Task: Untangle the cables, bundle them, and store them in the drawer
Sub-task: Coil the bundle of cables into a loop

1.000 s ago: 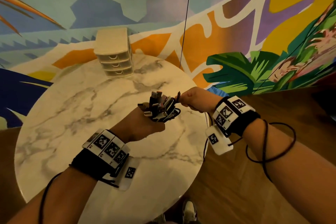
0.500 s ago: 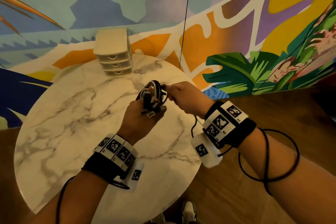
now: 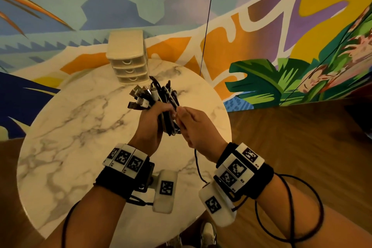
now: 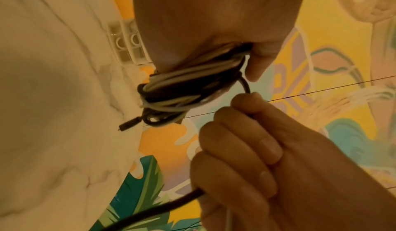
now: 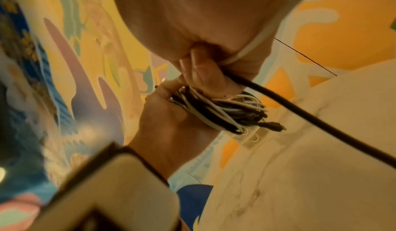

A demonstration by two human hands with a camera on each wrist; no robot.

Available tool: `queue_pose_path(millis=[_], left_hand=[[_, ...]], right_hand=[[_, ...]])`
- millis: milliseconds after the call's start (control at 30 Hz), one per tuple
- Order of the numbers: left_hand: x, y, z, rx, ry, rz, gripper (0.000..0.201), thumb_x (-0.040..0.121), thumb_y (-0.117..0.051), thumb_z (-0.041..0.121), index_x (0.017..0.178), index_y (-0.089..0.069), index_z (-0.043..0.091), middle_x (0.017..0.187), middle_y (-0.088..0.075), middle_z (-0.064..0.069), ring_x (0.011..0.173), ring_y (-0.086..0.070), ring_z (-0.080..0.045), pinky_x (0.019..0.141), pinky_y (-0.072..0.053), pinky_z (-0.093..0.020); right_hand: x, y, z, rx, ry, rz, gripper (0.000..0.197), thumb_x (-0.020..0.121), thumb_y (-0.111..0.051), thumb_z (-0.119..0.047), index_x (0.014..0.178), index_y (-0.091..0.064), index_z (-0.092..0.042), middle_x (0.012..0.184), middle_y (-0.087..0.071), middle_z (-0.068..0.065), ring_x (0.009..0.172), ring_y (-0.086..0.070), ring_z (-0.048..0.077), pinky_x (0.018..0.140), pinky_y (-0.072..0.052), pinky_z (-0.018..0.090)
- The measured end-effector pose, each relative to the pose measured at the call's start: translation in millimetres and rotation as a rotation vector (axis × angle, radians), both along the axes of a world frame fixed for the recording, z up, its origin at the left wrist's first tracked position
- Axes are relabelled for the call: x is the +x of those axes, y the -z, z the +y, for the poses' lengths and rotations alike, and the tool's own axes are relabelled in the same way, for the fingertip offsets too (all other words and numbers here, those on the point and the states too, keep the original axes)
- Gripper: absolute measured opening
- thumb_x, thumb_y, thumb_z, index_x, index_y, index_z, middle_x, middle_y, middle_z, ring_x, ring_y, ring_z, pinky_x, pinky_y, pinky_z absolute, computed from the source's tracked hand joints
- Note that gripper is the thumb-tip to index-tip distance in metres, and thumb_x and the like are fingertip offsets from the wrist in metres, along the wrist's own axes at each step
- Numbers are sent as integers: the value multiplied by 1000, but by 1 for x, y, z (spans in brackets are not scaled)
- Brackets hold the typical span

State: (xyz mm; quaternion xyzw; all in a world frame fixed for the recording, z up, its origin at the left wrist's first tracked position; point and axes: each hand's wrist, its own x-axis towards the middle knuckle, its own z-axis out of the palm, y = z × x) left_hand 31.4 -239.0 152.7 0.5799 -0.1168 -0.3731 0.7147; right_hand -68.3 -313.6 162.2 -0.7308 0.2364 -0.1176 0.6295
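My left hand [image 3: 159, 115] grips a bundle of black and white cables [image 3: 157, 96] upright above the round marble table [image 3: 70, 127], plugs fanning out at the top. In the left wrist view the coiled loops of the bundle [image 4: 188, 89] stick out under the left hand [image 4: 214, 23]. My right hand [image 3: 187, 121] is right beside the bundle, fist closed round a black cable [image 4: 245, 85] that runs out of the coil. That cable's loose tail [image 3: 198, 165] hangs below the fist. A white cable [image 5: 268, 28] also passes through the right hand [image 5: 203, 31].
A small cream drawer unit [image 3: 128, 60] with three closed drawers stands at the table's far edge against the painted wall. Wooden floor [image 3: 302, 147] lies to the right of the table. A thin dark line [image 3: 207, 16] runs down the wall behind.
Both hands have drawn closer to me. The bundle has turned upright with its plugs pointing up, and the right hand has come round to its right side with the black cable.
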Motion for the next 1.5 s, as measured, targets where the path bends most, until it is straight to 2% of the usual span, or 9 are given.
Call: queue_pose_path(millis=[167,367,567,767,900,1067,1267,1367,1500], left_hand=[[1,-1,-4,-29,32,51,28,77,-70,33,70,-55,11,64,-51,-6,59,-51,-20,56,-46,-30],[1,-10,-2,-232,72,211,16,82,-55,12,68,-47,9,56,-45,1,55,-50,-11,82,-49,-33],[14,-11,18,-406,496,254,30,62,-72,19,76,-48,7,48,-38,4,43,-36,-10,58,-46,-26],[9,-10,41,64,606,-215,27,61,-71,20,50,-52,4,46,-48,-7,44,-47,-16,52,-43,-24],[-7,-13,38,297,697,-394,9,76,-71,8,82,-65,12,57,-64,5,56,-57,-2,55,-47,-17],[-13,-3,33,190,442,-304,36,85,-59,-9,91,-59,27,69,-69,22,75,-62,14,63,-45,-4],[-19,8,20,162,117,-364,23,79,-67,3,85,-64,25,76,-68,6,77,-64,-12,75,-52,-26],[-22,8,10,143,-6,-291,21,80,-65,0,68,-61,15,68,-59,-10,68,-58,-25,71,-51,-40],[-19,7,7,143,8,-215,33,78,-63,9,48,-50,13,44,-48,-2,43,-46,-19,53,-44,-31]], right_hand=[[-10,14,18,-120,-68,24,38,102,-33,-29,71,-52,-18,53,-42,-7,45,-37,5,52,-33,25],[-26,49,36,-92,-296,104,38,100,-35,-39,70,-53,-27,63,-45,0,53,-39,5,56,-36,19],[-30,83,-8,140,-318,358,45,98,-45,-39,68,-56,-8,51,-36,-5,43,-28,10,44,-24,26],[-41,75,-83,-52,-321,547,42,89,-55,-48,62,-43,-19,48,-34,-3,42,-25,13,44,-23,26],[-22,42,-98,-45,-287,527,45,94,-53,-37,55,-38,-19,46,-33,-1,39,-23,13,41,-22,22],[-13,32,-100,251,-125,394,44,98,-36,-31,56,-36,-18,48,-24,-3,39,-16,10,38,-13,20],[-4,25,-72,584,115,195,36,100,-29,-23,66,-41,-17,46,-25,-7,38,-19,8,35,-18,18],[1,15,-53,680,163,115,31,98,-30,-20,73,-46,-15,51,-32,-4,42,-28,11,41,-29,22],[3,7,-41,637,197,47,24,99,-38,-21,86,-55,-11,64,-60,4,57,-59,17,63,-54,29]])
